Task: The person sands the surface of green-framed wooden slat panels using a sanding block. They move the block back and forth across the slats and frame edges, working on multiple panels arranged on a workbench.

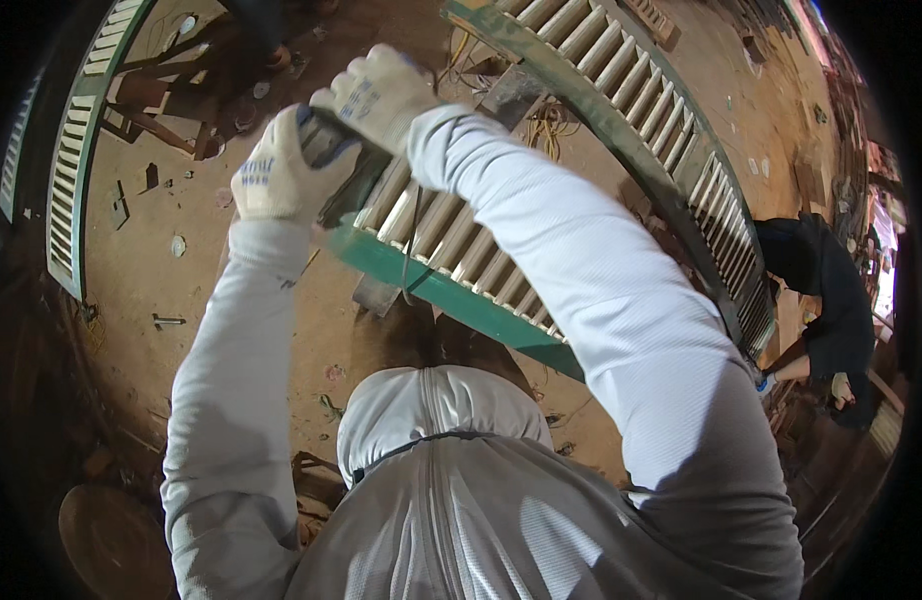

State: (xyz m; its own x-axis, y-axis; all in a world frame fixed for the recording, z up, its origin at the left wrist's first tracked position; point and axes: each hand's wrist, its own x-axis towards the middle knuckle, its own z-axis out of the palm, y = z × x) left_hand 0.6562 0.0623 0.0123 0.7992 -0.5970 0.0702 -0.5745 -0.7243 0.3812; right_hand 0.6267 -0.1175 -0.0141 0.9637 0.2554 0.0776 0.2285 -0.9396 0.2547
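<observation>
My left hand [281, 170], in a white knitted glove with blue printing, wraps round a dark grey, block-like object [326, 138] at the far left end of a louvred shutter [471, 292]. Right beside it, my right hand [381, 98], gloved the same way, is closed with its knuckles up; what lies under its fingers is hidden. The shutter has a green frame and pale slats, and runs from my hands toward the lower right under my right arm. Across its slats hangs a thin dark cord [411, 245]; where its upper end goes, I cannot make out.
A second green-framed louvred shutter [621, 130] lies beyond, on the right. Another shutter [71, 180] stands at far left near wooden trestles [166, 130]. On the dirt floor are a small metal tool [168, 321] and scraps. A person in dark clothes [831, 290] bends at the right.
</observation>
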